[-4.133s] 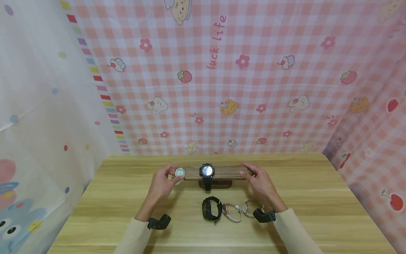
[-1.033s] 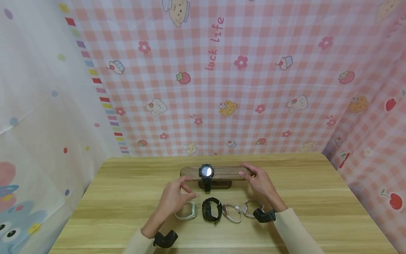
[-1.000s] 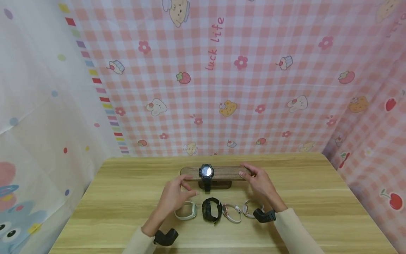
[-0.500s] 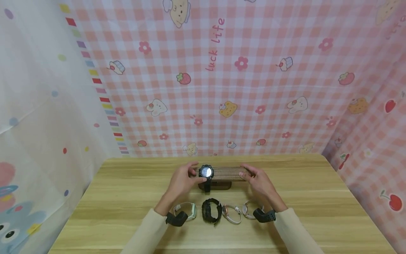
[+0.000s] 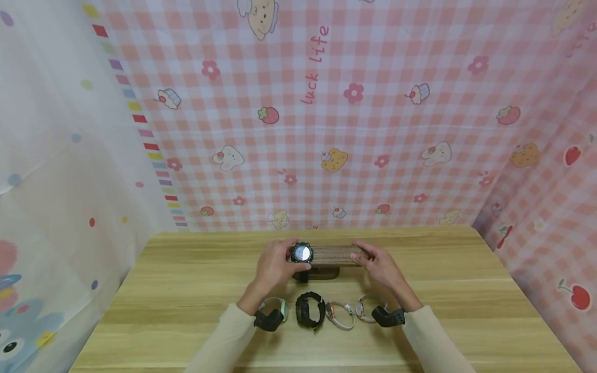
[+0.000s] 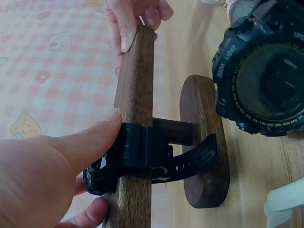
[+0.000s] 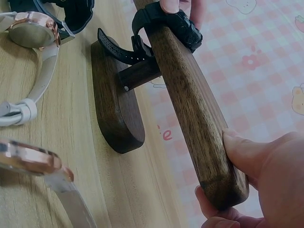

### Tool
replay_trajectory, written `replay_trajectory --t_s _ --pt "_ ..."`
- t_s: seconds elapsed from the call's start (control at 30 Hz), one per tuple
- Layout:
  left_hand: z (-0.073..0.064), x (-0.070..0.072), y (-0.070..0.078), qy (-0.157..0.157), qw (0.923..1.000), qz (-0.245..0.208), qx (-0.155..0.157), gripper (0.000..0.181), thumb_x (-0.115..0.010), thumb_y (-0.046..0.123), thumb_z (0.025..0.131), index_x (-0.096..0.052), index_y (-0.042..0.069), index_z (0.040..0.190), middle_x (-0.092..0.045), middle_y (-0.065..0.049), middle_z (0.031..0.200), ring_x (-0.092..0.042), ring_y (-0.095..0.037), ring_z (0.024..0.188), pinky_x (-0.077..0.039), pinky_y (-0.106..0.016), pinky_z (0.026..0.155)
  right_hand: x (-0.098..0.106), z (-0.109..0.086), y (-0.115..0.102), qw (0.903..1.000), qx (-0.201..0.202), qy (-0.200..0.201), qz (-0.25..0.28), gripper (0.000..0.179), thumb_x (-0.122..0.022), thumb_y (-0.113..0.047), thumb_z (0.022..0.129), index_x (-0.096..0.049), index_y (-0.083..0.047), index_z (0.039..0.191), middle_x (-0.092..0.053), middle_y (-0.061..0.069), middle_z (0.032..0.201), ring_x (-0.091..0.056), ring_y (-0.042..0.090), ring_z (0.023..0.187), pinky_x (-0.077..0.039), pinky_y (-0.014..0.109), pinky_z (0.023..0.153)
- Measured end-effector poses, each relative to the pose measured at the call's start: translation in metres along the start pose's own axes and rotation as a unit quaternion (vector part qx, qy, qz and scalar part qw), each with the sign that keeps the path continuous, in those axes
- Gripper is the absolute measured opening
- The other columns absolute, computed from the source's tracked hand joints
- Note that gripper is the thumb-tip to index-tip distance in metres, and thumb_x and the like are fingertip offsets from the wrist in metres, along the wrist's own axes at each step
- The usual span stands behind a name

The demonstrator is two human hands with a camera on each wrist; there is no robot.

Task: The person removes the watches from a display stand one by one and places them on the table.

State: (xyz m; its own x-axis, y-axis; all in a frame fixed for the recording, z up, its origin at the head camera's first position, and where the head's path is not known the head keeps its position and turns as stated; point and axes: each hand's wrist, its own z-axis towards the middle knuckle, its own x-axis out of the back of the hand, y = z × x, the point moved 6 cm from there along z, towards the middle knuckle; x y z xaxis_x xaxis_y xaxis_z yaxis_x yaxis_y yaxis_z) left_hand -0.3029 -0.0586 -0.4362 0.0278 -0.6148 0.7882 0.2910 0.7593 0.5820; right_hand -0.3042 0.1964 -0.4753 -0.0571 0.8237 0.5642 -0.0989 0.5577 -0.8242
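A dark wooden watch stand (image 5: 332, 255) stands on the table with a black digital watch (image 5: 303, 253) strapped round its bar, left of the middle. My left hand (image 5: 274, 265) pinches this watch between thumb and fingers, the thumb on the near side. The loose strap end (image 6: 197, 159) hangs toward the stand's base (image 6: 204, 95) in the left wrist view. At the bar's right end, my right hand (image 5: 383, 267) grips the wood, with the thumb (image 7: 242, 152) on one face and fingers curled underneath. The bar's left end is hidden behind my left hand.
In front of the stand lie a mint-green watch (image 5: 285, 310), partly hidden by the left wrist camera (image 5: 269, 320), a second black watch (image 5: 304, 310), and two white-strapped watches, one rose-gold (image 5: 330, 311), one (image 5: 359, 309) beside the right wrist camera. A checked cloth (image 5: 354, 129) hangs behind.
My left hand held the mint-green watch by the bar's left end, and that watch now lies on the table. The hand then moved right onto the black watch. My right hand stayed put.
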Motion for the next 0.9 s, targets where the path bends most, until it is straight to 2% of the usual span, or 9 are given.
replay_trajectory --t_s 0.47,0.9 --pt "-0.001 0.003 -0.01 0.005 0.9999 -0.004 0.015 0.07 -0.09 0.037 0.068 -0.066 0.013 0.13 -0.056 -0.003 0.088 -0.046 -0.016 0.078 -0.038 -0.029 0.07 0.001 0.0 -0.001 1.0 0.002 0.001 -0.005 0.043 -0.064 -0.023 0.097 -0.058 -0.009 0.138 -0.052 0.002 0.074 -0.046 0.015 0.065 -0.038 0.026 0.054" --pt "-0.004 0.013 -0.024 0.021 0.9995 -0.025 0.006 0.067 -0.09 0.034 0.068 -0.068 0.012 0.127 -0.057 -0.004 0.087 -0.047 -0.017 0.078 -0.038 -0.031 0.07 0.001 0.0 -0.001 1.0 0.008 0.002 0.001 0.042 -0.065 -0.022 0.097 -0.059 -0.008 0.137 -0.055 0.004 0.075 -0.046 0.015 0.064 -0.038 0.025 0.053"
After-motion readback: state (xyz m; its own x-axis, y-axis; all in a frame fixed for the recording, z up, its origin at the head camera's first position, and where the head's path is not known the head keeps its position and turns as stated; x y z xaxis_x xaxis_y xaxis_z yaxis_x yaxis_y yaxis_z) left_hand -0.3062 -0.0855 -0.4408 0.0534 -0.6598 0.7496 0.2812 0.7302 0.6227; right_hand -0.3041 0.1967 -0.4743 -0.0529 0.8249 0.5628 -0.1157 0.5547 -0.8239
